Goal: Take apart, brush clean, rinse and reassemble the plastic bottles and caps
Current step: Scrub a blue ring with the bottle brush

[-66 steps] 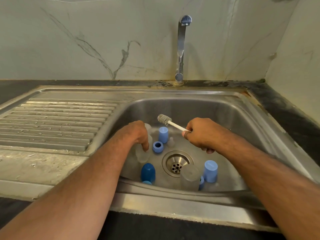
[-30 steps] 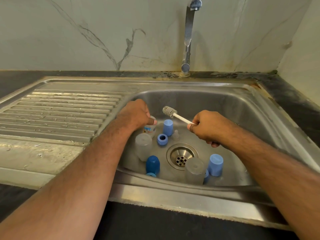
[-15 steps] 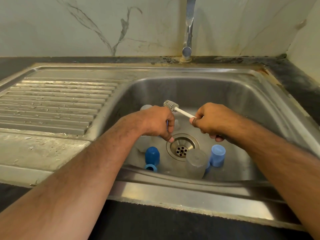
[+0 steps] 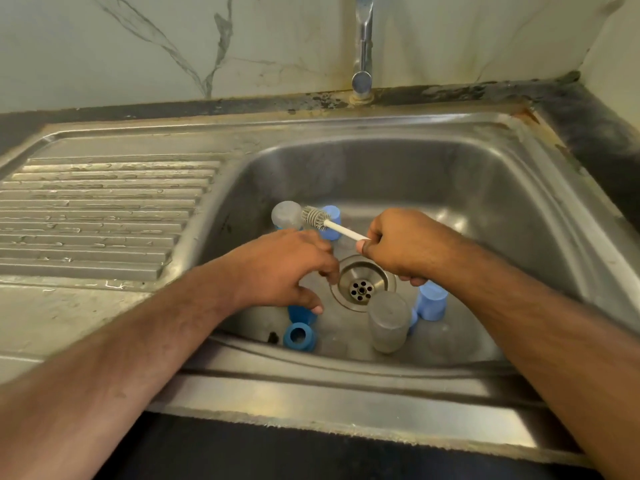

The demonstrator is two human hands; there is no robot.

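Note:
Bottle parts stand in the steel sink (image 4: pixel 485 188). My right hand (image 4: pixel 401 247) grips the white handle of a small brush (image 4: pixel 315 217), its bristle head pointing left beside an upturned clear bottle (image 4: pixel 286 214) and a light blue cap (image 4: pixel 333 216). Lower down, my left hand (image 4: pixel 284 268) hangs with spread fingers over a dark blue cap (image 4: pixel 300 316), thumb close to it, holding nothing. A dark blue ring (image 4: pixel 299 337) lies just in front. Another clear bottle (image 4: pixel 388 322) and a light blue cap (image 4: pixel 431 304) stand right of the drain (image 4: pixel 362 288).
The tap (image 4: pixel 362 46) rises behind the basin at the marble wall. A ribbed steel draining board (image 4: pixel 97 216) stretches to the left. Dark countertop (image 4: pixel 602 133) borders the sink on the right and back.
My left hand let go of the clear bottle at the back left and came forward over the dark blue cap. The right hand kept the brush, its head now further left.

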